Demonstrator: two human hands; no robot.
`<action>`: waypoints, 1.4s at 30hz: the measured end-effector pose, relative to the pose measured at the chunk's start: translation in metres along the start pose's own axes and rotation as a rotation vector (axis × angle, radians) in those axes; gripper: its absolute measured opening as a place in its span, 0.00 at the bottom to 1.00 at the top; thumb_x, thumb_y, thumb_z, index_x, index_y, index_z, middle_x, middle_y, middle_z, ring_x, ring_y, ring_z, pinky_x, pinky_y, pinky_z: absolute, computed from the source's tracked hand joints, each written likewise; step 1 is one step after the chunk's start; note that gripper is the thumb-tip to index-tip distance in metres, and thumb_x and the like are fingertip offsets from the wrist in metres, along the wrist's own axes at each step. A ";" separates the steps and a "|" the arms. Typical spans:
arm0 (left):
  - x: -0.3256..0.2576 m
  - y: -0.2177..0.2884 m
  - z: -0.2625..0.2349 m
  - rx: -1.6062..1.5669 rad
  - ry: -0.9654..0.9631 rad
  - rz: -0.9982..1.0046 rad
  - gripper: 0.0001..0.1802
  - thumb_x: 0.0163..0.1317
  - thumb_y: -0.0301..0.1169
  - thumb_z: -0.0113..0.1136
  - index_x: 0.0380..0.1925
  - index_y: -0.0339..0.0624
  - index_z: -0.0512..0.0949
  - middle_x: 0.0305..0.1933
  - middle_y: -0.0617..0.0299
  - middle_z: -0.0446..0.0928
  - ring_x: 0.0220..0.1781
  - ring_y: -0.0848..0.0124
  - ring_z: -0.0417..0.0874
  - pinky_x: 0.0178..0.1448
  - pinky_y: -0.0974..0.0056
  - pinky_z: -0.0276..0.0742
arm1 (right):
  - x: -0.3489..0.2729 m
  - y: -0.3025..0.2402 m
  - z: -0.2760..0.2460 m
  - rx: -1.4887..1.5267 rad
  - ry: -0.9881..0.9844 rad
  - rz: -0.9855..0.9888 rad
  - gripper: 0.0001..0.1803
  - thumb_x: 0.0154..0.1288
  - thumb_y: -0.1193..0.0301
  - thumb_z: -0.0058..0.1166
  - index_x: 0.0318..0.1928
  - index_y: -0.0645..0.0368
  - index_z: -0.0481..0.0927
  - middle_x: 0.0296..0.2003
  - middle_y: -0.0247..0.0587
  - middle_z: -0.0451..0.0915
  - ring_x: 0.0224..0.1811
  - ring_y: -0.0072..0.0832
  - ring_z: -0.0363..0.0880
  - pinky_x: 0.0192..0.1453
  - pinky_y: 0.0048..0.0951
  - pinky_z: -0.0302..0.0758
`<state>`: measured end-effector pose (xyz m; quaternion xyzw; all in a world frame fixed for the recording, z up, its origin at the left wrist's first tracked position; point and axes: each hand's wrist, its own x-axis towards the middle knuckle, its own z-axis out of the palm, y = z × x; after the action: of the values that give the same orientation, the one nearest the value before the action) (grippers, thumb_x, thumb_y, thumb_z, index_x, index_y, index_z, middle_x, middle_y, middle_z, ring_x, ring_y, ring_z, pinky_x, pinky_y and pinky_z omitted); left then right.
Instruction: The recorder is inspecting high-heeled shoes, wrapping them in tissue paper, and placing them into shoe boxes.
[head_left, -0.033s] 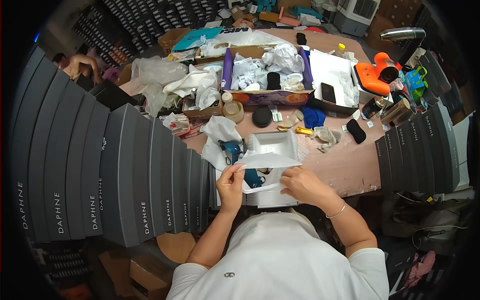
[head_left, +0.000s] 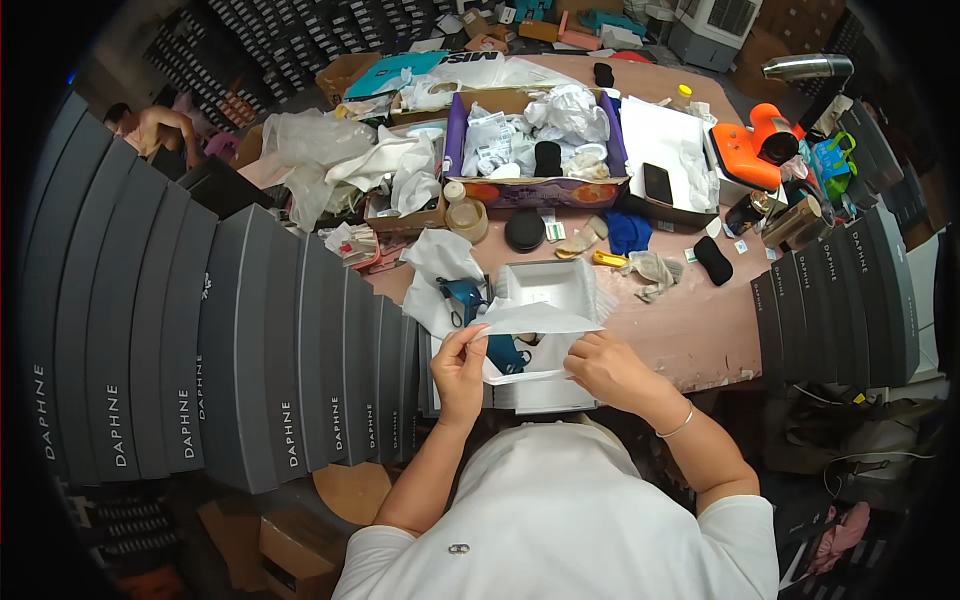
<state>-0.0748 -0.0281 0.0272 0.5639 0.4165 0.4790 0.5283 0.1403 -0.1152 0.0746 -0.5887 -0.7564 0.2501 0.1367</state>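
Our left hand (head_left: 462, 362) and right hand (head_left: 610, 368) are apart, each pinching one lower corner of a sheet of white tissue paper (head_left: 535, 320) between thumb and fingers. The sheet is thin, creased and slightly see-through, stretched flat between us and drooping at its near edge, right above an open white box (head_left: 550, 285) at the near edge of the surface (head_left: 700, 335). Under the paper a teal-blue item (head_left: 505, 352) shows in the box, mostly covered, so we cannot tell its shape; another bit of the same blue (head_left: 462, 295) pokes out of loose paper just left of the box. To our left a long row of dark grey boxes (head_left: 200, 340) stands on end, each with pale lettering near its lower end; a shorter row of the same boxes (head_left: 835, 290) stands at the right. Farther back sits a purple-sided open carton (head_left: 535, 188) stuffed with white wrapping, with a round black lid (head_left: 524, 230) in front of it and an orange tool (head_left: 752, 150) to the right. The far shelves are too small and bent to read, and a person (head_left: 150, 125) at the upper left is partly cut off behind the grey boxes.
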 end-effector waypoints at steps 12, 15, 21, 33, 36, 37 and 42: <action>-0.008 -0.008 -0.044 -0.398 -0.108 -0.369 0.22 0.71 0.43 0.48 0.56 0.41 0.74 0.36 0.61 0.76 0.38 0.70 0.81 0.42 0.70 0.76 | 0.073 0.007 -0.019 0.491 0.266 -0.149 0.11 0.45 0.80 0.61 0.31 0.64 0.74 0.35 0.45 0.76 0.38 0.44 0.78 0.43 0.36 0.76; -0.012 -0.023 -0.086 -0.706 -0.208 -0.918 0.46 0.62 0.71 0.30 0.66 0.46 0.60 0.61 0.50 0.71 0.60 0.55 0.75 0.59 0.48 0.73 | 0.074 -0.028 -0.032 0.521 0.185 -0.476 0.12 0.46 0.80 0.61 0.33 0.64 0.74 0.33 0.45 0.74 0.38 0.44 0.76 0.43 0.36 0.75; -0.018 -0.066 -0.070 -0.659 -0.541 -1.000 0.31 0.66 0.48 0.44 0.60 0.35 0.66 0.57 0.49 0.74 0.58 0.60 0.77 0.62 0.52 0.75 | 0.029 -0.050 0.014 0.798 -0.005 -0.410 0.10 0.52 0.81 0.58 0.36 0.64 0.74 0.34 0.43 0.76 0.38 0.38 0.78 0.44 0.33 0.75; -0.035 -0.036 0.060 0.105 -0.517 -0.133 0.37 0.51 0.39 0.68 0.57 0.30 0.66 0.56 0.47 0.71 0.59 0.56 0.73 0.62 0.55 0.68 | -0.012 0.033 0.047 2.056 0.434 0.228 0.32 0.67 0.65 0.40 0.69 0.61 0.53 0.62 0.44 0.66 0.63 0.32 0.69 0.62 0.34 0.71; -0.037 -0.027 0.066 0.420 -0.523 0.105 0.37 0.50 0.40 0.70 0.55 0.30 0.68 0.58 0.41 0.68 0.61 0.51 0.70 0.64 0.54 0.65 | -0.007 0.040 0.061 1.738 0.513 0.422 0.31 0.64 0.67 0.44 0.67 0.62 0.57 0.59 0.43 0.69 0.59 0.29 0.71 0.61 0.32 0.72; -0.041 -0.032 0.057 0.508 -0.548 0.120 0.36 0.50 0.39 0.70 0.55 0.31 0.69 0.59 0.39 0.67 0.62 0.50 0.69 0.64 0.54 0.65 | -0.002 0.045 0.074 1.546 0.501 0.567 0.30 0.61 0.69 0.49 0.64 0.62 0.61 0.56 0.43 0.71 0.54 0.26 0.73 0.57 0.29 0.72; -0.103 -0.102 -0.027 0.139 -0.265 -0.759 0.27 0.59 0.41 0.65 0.54 0.36 0.73 0.53 0.52 0.74 0.51 0.68 0.76 0.50 0.65 0.75 | 0.025 0.085 0.160 0.769 0.058 0.524 0.30 0.56 0.69 0.56 0.59 0.63 0.65 0.47 0.52 0.74 0.48 0.37 0.76 0.50 0.35 0.74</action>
<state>-0.1177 -0.1136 -0.0852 0.4615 0.5547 0.1438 0.6772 0.1235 -0.1104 -0.1078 -0.6735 -0.4303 0.5218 0.2983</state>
